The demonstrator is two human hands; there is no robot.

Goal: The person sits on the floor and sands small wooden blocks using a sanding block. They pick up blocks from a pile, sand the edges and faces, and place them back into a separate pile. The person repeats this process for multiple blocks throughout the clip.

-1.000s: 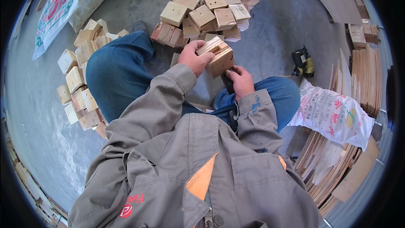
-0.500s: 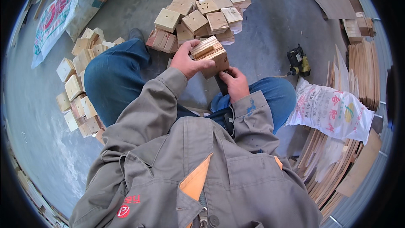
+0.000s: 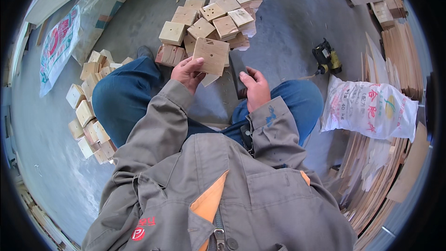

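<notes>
My left hand [image 3: 186, 73] grips a square wooden block [image 3: 211, 56] by its left edge, thumb on the face. That face is turned up and shows a small hole near the middle and a dark chip at the top edge. In my right hand [image 3: 254, 87] is a dark, flat, rectangular bar [image 3: 239, 75], held upright just right of the block and apart from its face. What kind of tool the bar is, I cannot make out. Beyond my hands lies a pile of similar wooden blocks [image 3: 201, 28], several with drilled holes.
A second heap of blocks [image 3: 86, 113] lies left of my knee. On the right are a yellow-and-black power drill [image 3: 327, 58], a white printed sack [image 3: 369, 108] and stacked thin wood sheets [image 3: 402, 65]. Another plastic sack [image 3: 60, 42] sits at the far left.
The wooden block has turned from its layered, slotted edge to its flat face and moved left. The dark bar, mostly hidden behind it before, now shows in full beside it.
</notes>
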